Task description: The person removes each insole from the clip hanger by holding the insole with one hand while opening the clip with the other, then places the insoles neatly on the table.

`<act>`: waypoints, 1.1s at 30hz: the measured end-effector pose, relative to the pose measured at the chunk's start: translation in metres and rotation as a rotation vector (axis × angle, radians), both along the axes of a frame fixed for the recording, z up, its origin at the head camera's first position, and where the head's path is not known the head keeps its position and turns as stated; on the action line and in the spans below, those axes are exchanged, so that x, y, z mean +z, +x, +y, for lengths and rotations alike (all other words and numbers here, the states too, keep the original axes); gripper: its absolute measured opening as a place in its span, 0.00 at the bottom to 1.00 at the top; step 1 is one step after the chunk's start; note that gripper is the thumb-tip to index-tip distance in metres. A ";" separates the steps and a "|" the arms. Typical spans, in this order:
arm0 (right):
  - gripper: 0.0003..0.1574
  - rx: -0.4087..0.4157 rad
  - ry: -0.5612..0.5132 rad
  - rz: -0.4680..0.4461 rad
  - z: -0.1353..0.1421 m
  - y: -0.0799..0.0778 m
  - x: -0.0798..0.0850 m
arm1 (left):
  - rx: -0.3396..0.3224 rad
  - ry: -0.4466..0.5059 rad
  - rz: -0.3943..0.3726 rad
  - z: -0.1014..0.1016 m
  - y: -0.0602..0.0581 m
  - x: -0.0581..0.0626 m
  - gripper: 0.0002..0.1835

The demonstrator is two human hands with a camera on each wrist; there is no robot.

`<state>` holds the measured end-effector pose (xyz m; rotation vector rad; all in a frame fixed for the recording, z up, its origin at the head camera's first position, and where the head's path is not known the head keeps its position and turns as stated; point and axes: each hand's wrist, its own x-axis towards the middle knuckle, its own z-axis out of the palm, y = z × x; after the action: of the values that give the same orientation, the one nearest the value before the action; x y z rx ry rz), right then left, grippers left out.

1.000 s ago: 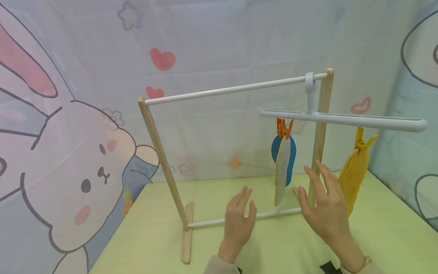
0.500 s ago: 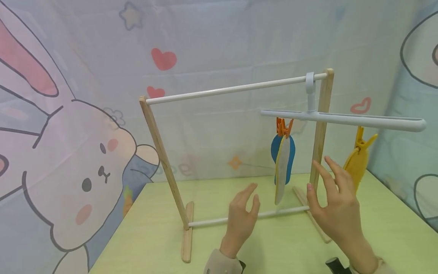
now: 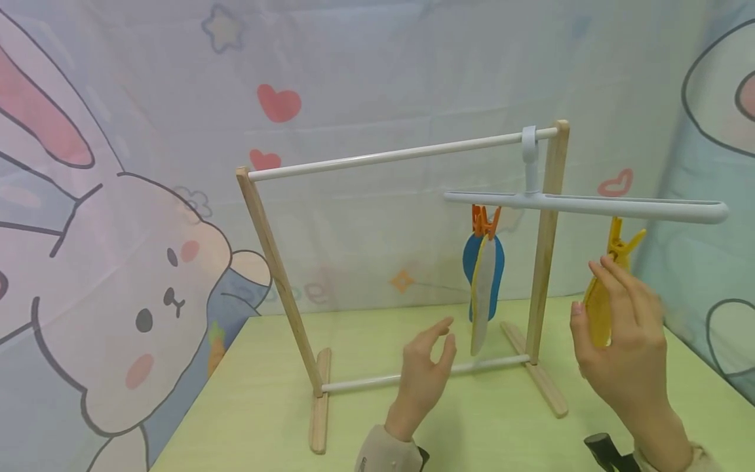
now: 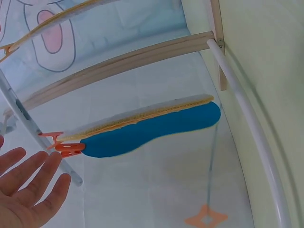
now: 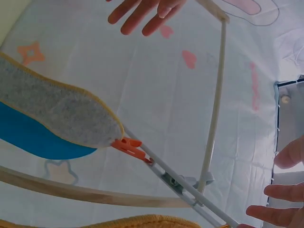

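A pale grey hanger (image 3: 637, 208) hangs from the rack's white top rod (image 3: 377, 158). Orange clothespins (image 3: 486, 221) hold a blue insole (image 3: 498, 265) and a grey insole with yellow edging (image 3: 482, 288) side by side under its left end. From the right part hangs a yellow insole (image 3: 600, 314) on a yellow clothespin (image 3: 617, 244). My right hand (image 3: 628, 328), fingers slightly bent, is in front of the yellow insole and partly hides it. My left hand (image 3: 423, 377), holding nothing, is in front of the lower rod, left of the grey insole.
The rack has two wooden posts (image 3: 274, 269) on wooden feet (image 3: 319, 419) and a white lower rod (image 3: 360, 383). It stands on a light green table (image 3: 236, 406). Behind hangs a printed cloth (image 3: 377, 72). A black piece (image 3: 607, 451) shows by the right wrist.
My right hand has moved right, from beside the rack's right post to in front of the yellow insole. My left hand has shifted slightly right. The hanger and insoles hang as before.
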<state>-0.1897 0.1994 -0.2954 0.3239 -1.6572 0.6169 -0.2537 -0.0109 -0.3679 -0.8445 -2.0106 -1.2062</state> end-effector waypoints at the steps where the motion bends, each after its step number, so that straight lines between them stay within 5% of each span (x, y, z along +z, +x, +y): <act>1: 0.32 -0.001 -0.007 0.006 0.002 0.000 0.001 | -0.003 0.000 0.000 0.001 0.000 0.001 0.14; 14: 0.33 -0.052 0.005 0.048 0.015 -0.003 0.010 | -0.075 0.086 -0.057 0.015 0.002 0.001 0.13; 33: 0.29 -0.088 -0.102 0.073 0.034 -0.014 0.010 | -0.176 0.050 -0.061 0.041 0.011 0.002 0.13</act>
<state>-0.2033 0.2338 -0.2852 0.1956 -1.5558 0.6141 -0.2430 0.0301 -0.3659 -0.9872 -1.9784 -1.3898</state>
